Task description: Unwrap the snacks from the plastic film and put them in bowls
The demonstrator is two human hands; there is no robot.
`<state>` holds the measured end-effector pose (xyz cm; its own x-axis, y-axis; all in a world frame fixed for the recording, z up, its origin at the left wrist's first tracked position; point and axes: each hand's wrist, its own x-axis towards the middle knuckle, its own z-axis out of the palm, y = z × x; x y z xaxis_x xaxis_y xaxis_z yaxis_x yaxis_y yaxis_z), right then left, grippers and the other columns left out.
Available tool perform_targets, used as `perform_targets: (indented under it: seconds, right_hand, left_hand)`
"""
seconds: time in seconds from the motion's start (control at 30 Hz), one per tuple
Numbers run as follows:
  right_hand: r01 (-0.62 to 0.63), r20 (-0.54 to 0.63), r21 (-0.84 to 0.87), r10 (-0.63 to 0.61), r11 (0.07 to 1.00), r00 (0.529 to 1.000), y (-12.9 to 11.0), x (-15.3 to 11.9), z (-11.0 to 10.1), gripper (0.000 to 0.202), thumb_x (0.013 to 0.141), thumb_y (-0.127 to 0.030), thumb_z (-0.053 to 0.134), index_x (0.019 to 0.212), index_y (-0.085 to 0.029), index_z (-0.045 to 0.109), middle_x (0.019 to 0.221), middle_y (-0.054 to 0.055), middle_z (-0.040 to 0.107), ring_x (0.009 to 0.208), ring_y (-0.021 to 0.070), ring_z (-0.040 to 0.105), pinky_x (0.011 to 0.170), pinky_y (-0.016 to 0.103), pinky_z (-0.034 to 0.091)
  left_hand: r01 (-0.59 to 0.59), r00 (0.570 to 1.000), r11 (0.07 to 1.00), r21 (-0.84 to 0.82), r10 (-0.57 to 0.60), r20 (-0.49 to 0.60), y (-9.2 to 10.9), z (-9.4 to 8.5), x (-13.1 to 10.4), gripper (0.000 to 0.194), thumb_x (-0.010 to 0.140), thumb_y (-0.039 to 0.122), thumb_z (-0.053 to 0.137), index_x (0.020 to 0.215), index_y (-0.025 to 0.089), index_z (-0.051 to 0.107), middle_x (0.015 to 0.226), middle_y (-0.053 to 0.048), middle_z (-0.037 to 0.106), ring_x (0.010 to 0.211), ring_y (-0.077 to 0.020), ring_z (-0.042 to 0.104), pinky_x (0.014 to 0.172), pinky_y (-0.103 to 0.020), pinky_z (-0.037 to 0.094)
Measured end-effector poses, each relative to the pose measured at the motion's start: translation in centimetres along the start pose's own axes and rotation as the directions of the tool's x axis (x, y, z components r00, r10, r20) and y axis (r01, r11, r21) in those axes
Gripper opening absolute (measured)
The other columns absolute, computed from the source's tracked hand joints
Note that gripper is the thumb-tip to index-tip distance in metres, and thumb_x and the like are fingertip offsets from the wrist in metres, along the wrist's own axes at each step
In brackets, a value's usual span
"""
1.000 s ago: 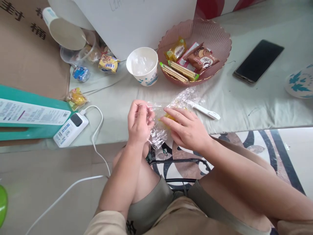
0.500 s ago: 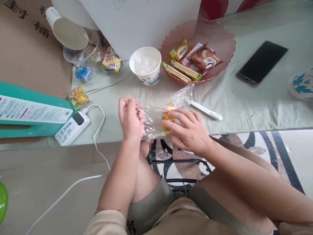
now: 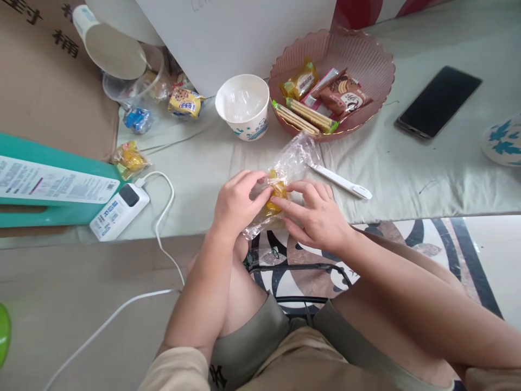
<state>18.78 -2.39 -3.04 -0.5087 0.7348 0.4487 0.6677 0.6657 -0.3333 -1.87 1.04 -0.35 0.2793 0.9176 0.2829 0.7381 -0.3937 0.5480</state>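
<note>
A yellow wrapped snack (image 3: 278, 190) lies on clear plastic film (image 3: 293, 156) near the table's front edge. My left hand (image 3: 241, 203) is curled at the snack's left side, its thumb and fingers closed on the film that is folded over toward the snack. From the right, my right hand (image 3: 314, 213) touches the snack with its fingertips, the fingers spread. A white plastic handle-like tool (image 3: 342, 182) rests just right of the film, one end against it.
Behind stand a paper cup (image 3: 243, 108) and a pink ribbed bowl (image 3: 376, 70) of packaged snacks. A phone (image 3: 439, 102) lies right. A white power bank (image 3: 120, 212) with a cable and a green box (image 3: 52, 187) are left.
My left hand has moved right, bringing the left part of the film over toward the yellow snack. My right hand has stayed nearly in place.
</note>
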Motion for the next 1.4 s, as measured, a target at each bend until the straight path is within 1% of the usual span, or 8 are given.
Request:
perform_targets:
  seconds: [0.4, 0.67, 0.73, 0.87, 0.97, 1.07, 1.23, 1.4]
  right_hand:
    - [0.014, 0.031, 0.070, -0.016, 0.997, 0.999, 0.3, 0.1, -0.1, 0.034, 0.094, -0.024, 0.054, 0.126, -0.021, 0.067, 0.141, 0.012, 0.065, 0.134, 0.0330, 0.053, 0.099, 0.046, 0.042]
    - [-0.109, -0.082, -0.007, 0.108, 0.994, 0.991, 0.9, 0.0, -0.6, 0.021, 0.090, -0.034, 0.056, 0.089, -0.020, 0.072, 0.113, 0.010, 0.072, 0.107, 0.0305, 0.061, 0.085, 0.045, 0.043]
    - [-0.137, -0.135, 0.049, 0.143, 0.989, 0.980, 1.2, 0.1, -0.8, 0.027, 0.093, -0.033, 0.052, 0.078, -0.020, 0.070, 0.105, 0.011, 0.072, 0.097, 0.0285, 0.062, 0.082, 0.045, 0.045]
    - [-0.095, -0.203, 0.233, 0.144, 0.968, 0.969, 1.5, 0.5, -0.9, 0.022, 0.096, -0.021, 0.049, 0.089, -0.022, 0.069, 0.096, 0.007, 0.071, 0.090, 0.0219, 0.065, 0.083, 0.040, 0.053]
    - [0.012, -0.143, 0.247, 0.024, 0.969, 0.989, 1.2, 0.8, -0.5, 0.022, 0.096, -0.018, 0.052, 0.108, -0.023, 0.070, 0.118, 0.009, 0.073, 0.119, 0.0247, 0.065, 0.101, 0.043, 0.053]
    - [-0.044, 0.038, 0.158, 0.039, 0.986, 0.999, 0.8, 0.7, 0.1, 0.038, 0.092, -0.023, 0.062, 0.130, -0.021, 0.065, 0.145, 0.013, 0.063, 0.140, 0.0334, 0.052, 0.109, 0.052, 0.049]
    - [-0.211, 0.148, 0.181, 0.186, 0.960, 0.971, 1.6, 0.3, 0.3, 0.048, 0.087, -0.020, 0.067, 0.135, -0.024, 0.063, 0.145, 0.014, 0.060, 0.124, 0.0332, 0.062, 0.099, 0.051, 0.055]
    - [-0.214, 0.083, 0.520, 0.201, 0.827, 0.976, 3.2, 0.8, -0.9, 0.050, 0.090, -0.053, 0.071, 0.130, -0.022, 0.065, 0.128, 0.014, 0.065, 0.119, 0.0281, 0.064, 0.099, 0.045, 0.056]
  left_hand:
    - [0.182, 0.919, 0.926, -0.331, -0.279, -0.278, 0.4, 0.5, 0.4, 0.030, 0.092, 0.031, 0.065, 0.064, 0.021, 0.065, 0.053, 0.002, 0.057, 0.048, -0.0106, 0.047, 0.054, -0.025, 0.035]
    - [0.352, 0.609, 0.545, -0.761, -0.751, -0.256, -1.2, -0.3, 1.7, 0.027, 0.089, 0.034, 0.063, 0.067, 0.020, 0.056, 0.050, 0.005, 0.052, 0.038, -0.0079, 0.050, 0.035, -0.019, 0.025]
    - [0.340, 0.626, 0.503, -0.795, -0.752, -0.208, -1.4, -0.6, 1.7, 0.028, 0.085, 0.035, 0.066, 0.065, 0.020, 0.054, 0.049, 0.005, 0.052, 0.038, -0.0078, 0.051, 0.034, -0.019, 0.026]
    - [0.341, 0.786, 0.398, -0.852, -0.618, 0.026, -1.0, -0.9, 1.0, 0.031, 0.075, 0.042, 0.075, 0.063, 0.022, 0.055, 0.045, 0.005, 0.052, 0.033, -0.0095, 0.047, 0.032, -0.021, 0.031]
    - [0.417, 0.874, 0.398, -0.817, -0.423, 0.240, -0.1, -0.9, 0.4, 0.034, 0.073, 0.044, 0.080, 0.061, 0.021, 0.057, 0.044, 0.002, 0.054, 0.032, -0.0105, 0.047, 0.032, -0.022, 0.033]
    - [0.391, 0.888, 0.372, -0.842, -0.394, 0.238, 0.8, -0.8, 0.4, 0.044, 0.075, 0.047, 0.081, 0.055, 0.022, 0.051, 0.041, 0.003, 0.048, 0.030, -0.0093, 0.042, 0.032, -0.023, 0.030]
    - [0.238, 0.709, 0.275, -0.931, -0.705, -0.026, 0.8, -0.9, 1.4, 0.051, 0.082, 0.047, 0.076, 0.059, 0.022, 0.037, 0.047, 0.007, 0.033, 0.035, -0.0054, 0.027, 0.035, -0.023, 0.022]
    - [0.222, 0.583, 0.202, -0.954, -0.812, -0.036, -0.7, -1.3, 2.0, 0.046, 0.084, 0.038, 0.071, 0.062, 0.022, 0.033, 0.051, 0.008, 0.029, 0.039, -0.0053, 0.024, 0.038, -0.023, 0.020]
